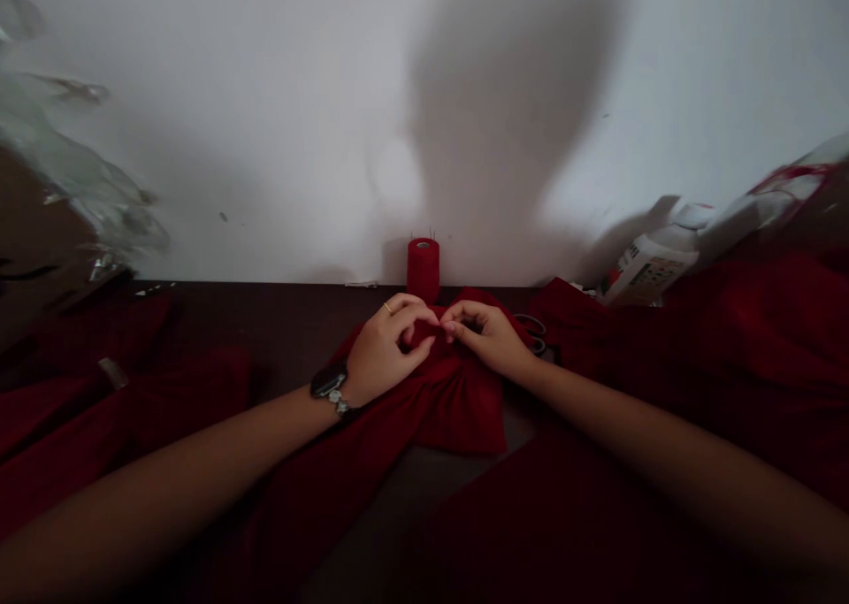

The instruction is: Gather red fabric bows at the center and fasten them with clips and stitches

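Note:
Above a gathered red cloth (pixel 457 409), my two hands meet at their fingertips. My left hand (pixel 388 343), with a dark watch and a bracelet at the wrist, is curved with its thumb apart from the index finger; nothing shows between them. Its index fingertip reaches the fingers of my right hand (pixel 481 330). The right thumb and index finger are pinched together; whatever they hold is too small to make out. Just behind the hands stands a spool of red thread (pixel 423 268), upright, with thin pins or needles sticking up from its top.
Scissors handles (pixel 532 330) show beside my right hand, partly covered. A white bottle (pixel 653 259) leans at the right by the white wall (pixel 265 144). More red fabric (pixel 730 365) is heaped at the right. Clear plastic wrapping (pixel 86 162) hangs over a box at the left.

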The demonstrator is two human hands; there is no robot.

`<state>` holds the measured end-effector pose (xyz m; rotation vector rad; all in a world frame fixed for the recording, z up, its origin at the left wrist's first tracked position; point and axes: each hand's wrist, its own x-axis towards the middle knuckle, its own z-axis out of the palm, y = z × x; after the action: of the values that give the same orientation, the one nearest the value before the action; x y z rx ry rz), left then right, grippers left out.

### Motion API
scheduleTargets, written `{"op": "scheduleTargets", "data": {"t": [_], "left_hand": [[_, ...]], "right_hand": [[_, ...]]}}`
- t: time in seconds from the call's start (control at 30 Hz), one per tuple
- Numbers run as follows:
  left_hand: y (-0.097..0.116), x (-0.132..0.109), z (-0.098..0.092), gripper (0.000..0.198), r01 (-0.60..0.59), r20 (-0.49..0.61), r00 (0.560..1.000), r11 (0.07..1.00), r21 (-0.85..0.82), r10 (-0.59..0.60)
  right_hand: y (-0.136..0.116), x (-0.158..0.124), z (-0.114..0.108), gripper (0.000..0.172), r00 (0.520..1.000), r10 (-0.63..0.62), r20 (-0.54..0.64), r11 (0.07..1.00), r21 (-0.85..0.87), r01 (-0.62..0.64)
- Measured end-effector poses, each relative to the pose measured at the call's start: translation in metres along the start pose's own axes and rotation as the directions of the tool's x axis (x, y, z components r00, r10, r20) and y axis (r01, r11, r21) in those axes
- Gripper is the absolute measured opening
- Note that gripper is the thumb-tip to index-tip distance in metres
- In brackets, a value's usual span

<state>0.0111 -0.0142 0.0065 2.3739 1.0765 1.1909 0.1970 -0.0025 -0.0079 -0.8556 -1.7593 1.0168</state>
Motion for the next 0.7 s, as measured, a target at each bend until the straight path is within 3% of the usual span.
{"op": "scheduleTargets", "data": {"t": [0.13,0.27,0.47,0.7], "left_hand": [[0.0,0.001,0.0,0.011,-0.171,0.011,0.985,0.974,0.152,0.171],[-0.003,0.003,0.002,0.014,-0.173,0.024,0.985,0.977,0.125,0.171],[0.002,0.002,0.004,0.006,0.022,0.003,1.0,0.998,-0.06,-0.022],[0.005,0.001,0.008,0.011,0.236,0.088,0.971,0.931,-0.278,-0.22]], "right_hand": [[0.001,0.0,0.0,0.02,0.998,0.021,0.051,0.998,0.055,-0.024],[0.001,0.0,0.0,0.019,0.998,0.032,0.059,0.998,0.061,-0.035],[0.001,0.0,0.002,0.017,0.996,-0.004,0.094,1.0,0.018,0.002],[-0.006,-0.005,0.005,0.013,0.994,-0.096,0.059,0.984,-0.146,0.104]]}}
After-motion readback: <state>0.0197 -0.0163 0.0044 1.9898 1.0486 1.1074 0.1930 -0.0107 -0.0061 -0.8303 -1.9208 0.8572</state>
